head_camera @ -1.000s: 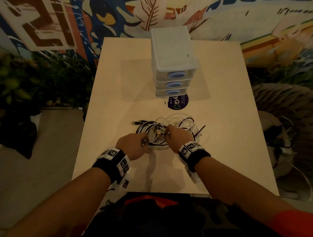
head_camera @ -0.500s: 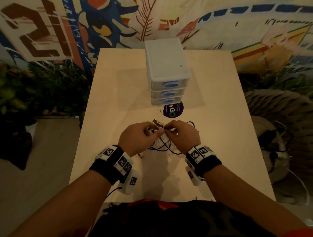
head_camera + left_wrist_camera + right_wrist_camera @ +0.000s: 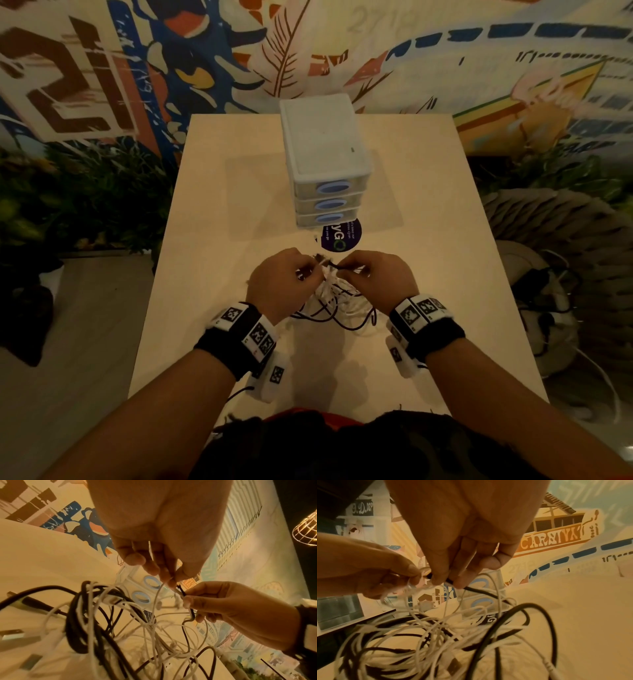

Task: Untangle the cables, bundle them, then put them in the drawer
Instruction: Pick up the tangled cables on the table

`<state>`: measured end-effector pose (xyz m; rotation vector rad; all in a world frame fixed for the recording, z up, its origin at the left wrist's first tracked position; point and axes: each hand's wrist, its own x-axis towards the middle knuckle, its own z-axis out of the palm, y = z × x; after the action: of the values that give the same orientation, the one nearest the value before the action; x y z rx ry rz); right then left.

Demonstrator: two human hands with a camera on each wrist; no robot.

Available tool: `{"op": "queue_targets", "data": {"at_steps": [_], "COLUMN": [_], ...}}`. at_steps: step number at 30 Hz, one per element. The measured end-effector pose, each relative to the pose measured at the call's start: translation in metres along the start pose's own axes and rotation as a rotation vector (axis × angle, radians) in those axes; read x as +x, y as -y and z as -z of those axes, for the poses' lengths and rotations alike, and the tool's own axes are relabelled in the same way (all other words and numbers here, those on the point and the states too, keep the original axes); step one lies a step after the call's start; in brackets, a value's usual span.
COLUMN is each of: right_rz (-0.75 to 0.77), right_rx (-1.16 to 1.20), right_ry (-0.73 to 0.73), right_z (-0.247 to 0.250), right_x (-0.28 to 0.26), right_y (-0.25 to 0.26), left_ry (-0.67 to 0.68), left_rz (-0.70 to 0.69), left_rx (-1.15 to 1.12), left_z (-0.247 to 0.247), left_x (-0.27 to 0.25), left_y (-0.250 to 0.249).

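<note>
A tangle of black and white cables [image 3: 337,303] hangs between my two hands above the table [image 3: 212,212]. My left hand [image 3: 308,270] pinches a thin white cable [image 3: 155,601] at its top. My right hand [image 3: 347,269] pinches a black cable [image 3: 471,588] just beside it. In the wrist views the cables [image 3: 106,626] [image 3: 436,635] loop down in a knot, with USB plugs [image 3: 12,635] lying on the table. A white three-drawer unit [image 3: 325,161] with blue oval handles stands beyond the hands, all drawers closed.
A round dark sticker [image 3: 342,236] lies on the table in front of the drawer unit. Plants [image 3: 68,198] stand left of the table, a woven chair [image 3: 561,240] with more cables to the right. A painted wall is behind.
Both hands have risen from the table and come together, lifting the tangle with them. The view has tilted upward.
</note>
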<state>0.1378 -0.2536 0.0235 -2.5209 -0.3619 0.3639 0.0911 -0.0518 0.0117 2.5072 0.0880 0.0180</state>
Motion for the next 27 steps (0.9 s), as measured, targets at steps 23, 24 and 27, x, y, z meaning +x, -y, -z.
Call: {"op": "queue_targets", "data": {"at_steps": [23,24,27], "right_rz": [0.143,0.142,0.119], "right_rx": [0.676,0.699,0.783], "right_ry": [-0.150,-0.157,-0.187], "right_z": [0.055,0.055,0.054], "right_x": [0.014,0.014,0.013], "right_y": [0.007,0.008,0.005], "left_ry": [0.157,0.204,0.304], "left_rz": [-0.052,-0.027,0.067], "left_rx": [-0.014,-0.001,-0.018], "left_z": [0.009,0.003,-0.010], "left_x": [0.039,0.043,0.052], "left_y": [-0.024,-0.022,-0.015]}}
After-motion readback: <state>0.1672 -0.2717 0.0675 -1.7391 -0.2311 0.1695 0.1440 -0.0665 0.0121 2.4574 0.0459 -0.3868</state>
